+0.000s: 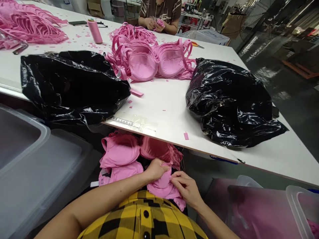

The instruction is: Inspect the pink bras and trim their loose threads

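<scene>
Head view: I see both hands low in the near scene, under the white table's [169,109] near edge. My left hand [156,169] and right hand [186,188] pinch a pink bra [163,187] between their fingers. The bra is soft, padded and rounded, and its length runs from far-left to near-right.

No text, label or number is readable.

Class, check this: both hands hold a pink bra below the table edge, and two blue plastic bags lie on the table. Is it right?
Not blue: in the head view the left bag and the right bag on the table are black. The left hand and right hand do hold the pink bra.
</scene>
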The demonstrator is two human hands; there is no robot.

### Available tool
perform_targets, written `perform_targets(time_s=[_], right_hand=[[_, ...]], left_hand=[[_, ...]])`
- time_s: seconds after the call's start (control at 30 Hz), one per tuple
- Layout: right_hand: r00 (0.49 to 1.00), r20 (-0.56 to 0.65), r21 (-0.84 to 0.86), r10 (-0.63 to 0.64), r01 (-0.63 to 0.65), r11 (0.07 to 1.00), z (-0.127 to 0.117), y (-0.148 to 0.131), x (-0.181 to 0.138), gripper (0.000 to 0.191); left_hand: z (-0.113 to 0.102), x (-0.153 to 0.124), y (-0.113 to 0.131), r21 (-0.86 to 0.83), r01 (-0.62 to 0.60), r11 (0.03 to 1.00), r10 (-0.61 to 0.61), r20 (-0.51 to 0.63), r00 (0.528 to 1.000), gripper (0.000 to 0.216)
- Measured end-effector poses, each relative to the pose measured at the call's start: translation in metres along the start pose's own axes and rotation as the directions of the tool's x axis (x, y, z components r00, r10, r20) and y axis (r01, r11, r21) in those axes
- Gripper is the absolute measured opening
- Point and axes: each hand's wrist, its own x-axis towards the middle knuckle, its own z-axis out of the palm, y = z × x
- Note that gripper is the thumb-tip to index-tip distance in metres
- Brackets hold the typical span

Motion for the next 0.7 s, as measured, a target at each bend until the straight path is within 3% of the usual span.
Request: perform_targets(time_s=[0.07, 0.2, 0.43, 0.7], right_hand=[[0.990, -0.038, 0.040, 0.132, -0.131, 0.991, 0.002, 0.000, -0.001, 0.021], [0.977, -0.062, 0.060, 0.206, -0.202, 0.977, 0.005, 0.001, 0.000, 0.017], [0.958, -0.028, 0.051, 0.285, -0.283, 0.958, 0.002, 0.007, 0.005, 0.003], [0.956, 0.053, -0.094, 0.289, -0.283, 0.955, -0.011, 0.001, 0.019, 0.006]], left_hand=[[-0.001, -0.001, 0.003, 0.042, -0.038, 0.998, 0.038, 0.009, 0.999, 0.030], [-0.002, -0.003, 0.005, 0.105, -0.079, 0.991, 0.076, 0.030, 0.997, 0.030], [-0.003, -0.005, 0.007, 0.149, -0.128, 0.980, 0.118, 0.073, 0.990, 0.030], [-0.003, -0.003, 0.002, 0.134, -0.207, 0.969, 0.191, 0.123, 0.974, 0.026]])
